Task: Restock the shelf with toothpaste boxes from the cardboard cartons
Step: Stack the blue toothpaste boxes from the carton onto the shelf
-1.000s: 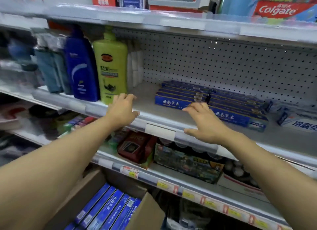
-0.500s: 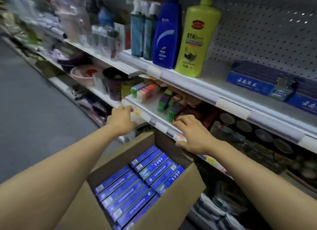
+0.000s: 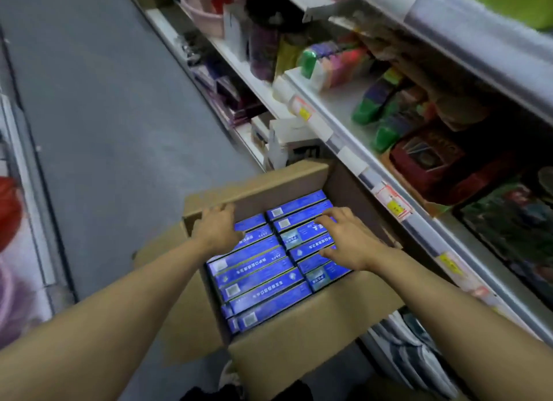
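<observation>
Head view: both hands reach into open cardboard carton [image 3: 299, 349] on the aisle floor | left hand [image 3: 216, 230] and right hand [image 3: 344, 239] lie loosely spread on blue toothpaste boxes [image 3: 263, 278], nothing gripped yet | risk: tightly packed rows could jam, so a box crumples or slips | boxes glossy, long, flat, white-printed.

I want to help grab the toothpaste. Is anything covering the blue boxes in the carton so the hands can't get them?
No, nothing visible covers them. The cardboard carton has its flaps folded open, and the blue toothpaste boxes lie bare on top. The left hand and right hand are already right over them, fingers spread.
</observation>
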`<control>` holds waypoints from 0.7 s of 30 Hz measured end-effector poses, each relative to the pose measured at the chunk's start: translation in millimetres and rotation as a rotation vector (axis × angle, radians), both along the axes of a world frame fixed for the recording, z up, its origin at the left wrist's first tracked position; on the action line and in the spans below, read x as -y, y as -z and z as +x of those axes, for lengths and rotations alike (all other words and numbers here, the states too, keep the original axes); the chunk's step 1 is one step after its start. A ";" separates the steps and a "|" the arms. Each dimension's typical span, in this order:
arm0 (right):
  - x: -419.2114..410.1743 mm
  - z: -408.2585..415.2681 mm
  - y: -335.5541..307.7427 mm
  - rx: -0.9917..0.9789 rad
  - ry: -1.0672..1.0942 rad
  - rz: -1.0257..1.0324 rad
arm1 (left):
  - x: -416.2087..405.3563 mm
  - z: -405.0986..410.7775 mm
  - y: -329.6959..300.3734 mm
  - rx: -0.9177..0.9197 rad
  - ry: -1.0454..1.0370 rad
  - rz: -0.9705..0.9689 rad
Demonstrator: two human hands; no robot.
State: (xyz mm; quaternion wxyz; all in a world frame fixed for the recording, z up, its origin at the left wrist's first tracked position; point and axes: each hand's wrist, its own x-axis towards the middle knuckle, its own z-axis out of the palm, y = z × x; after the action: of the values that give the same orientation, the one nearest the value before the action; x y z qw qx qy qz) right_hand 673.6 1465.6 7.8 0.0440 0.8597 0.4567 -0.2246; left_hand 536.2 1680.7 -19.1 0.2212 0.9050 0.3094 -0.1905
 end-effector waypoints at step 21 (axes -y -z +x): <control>52.7 116.5 167.8 -0.186 0.202 -0.023 | 90.2 161.9 192.4 -0.036 0.253 -0.027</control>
State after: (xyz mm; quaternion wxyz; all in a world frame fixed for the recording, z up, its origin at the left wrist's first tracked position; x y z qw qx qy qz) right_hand 790.1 1412.9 -160.0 -0.0115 0.8763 0.3671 -0.3117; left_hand 698.1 1590.5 -211.5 0.2020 0.9302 0.1941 -0.2371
